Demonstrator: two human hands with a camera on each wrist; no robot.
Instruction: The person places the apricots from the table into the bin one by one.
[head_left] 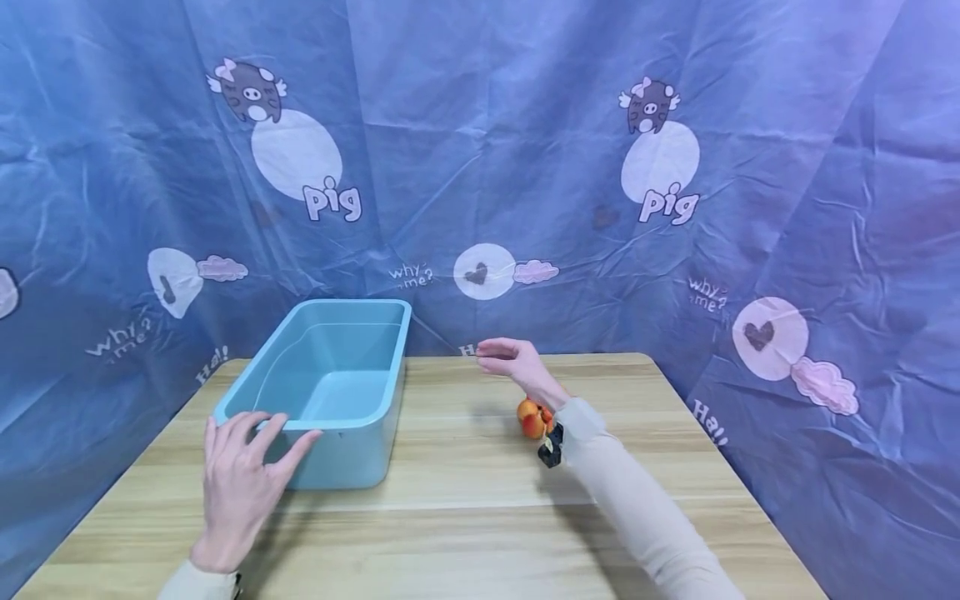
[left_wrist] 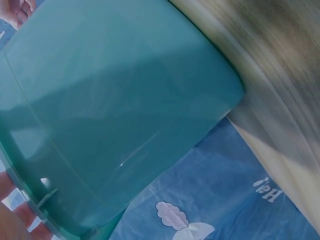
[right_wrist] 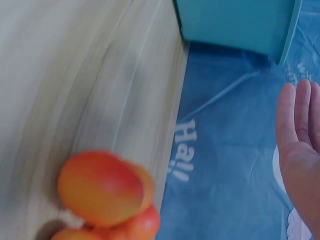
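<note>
A deep blue-green plastic bin (head_left: 345,454) stands on the left of the table, and its visible inside is bare. My left hand (head_left: 243,467) grips the near rim, fingers over the edge and thumb on the outer side. The bin's wall (left_wrist: 125,100) fills most of the left wrist view, with fingertips at its lip. Raised above the table, my right hand (head_left: 517,362) has its fingers extended and holds nothing. Below its wrist lies a small cluster of orange-red fruits (head_left: 531,418), partly hidden by the sleeve. The right wrist view shows these round fruits (right_wrist: 100,187) blurred and close.
The light wood-grain table (head_left: 465,533) spreads under everything. A blue curtain (head_left: 480,167) printed with pigs and words hangs behind and along both sides, close to the table's far edge. The bin's far end stands close to it.
</note>
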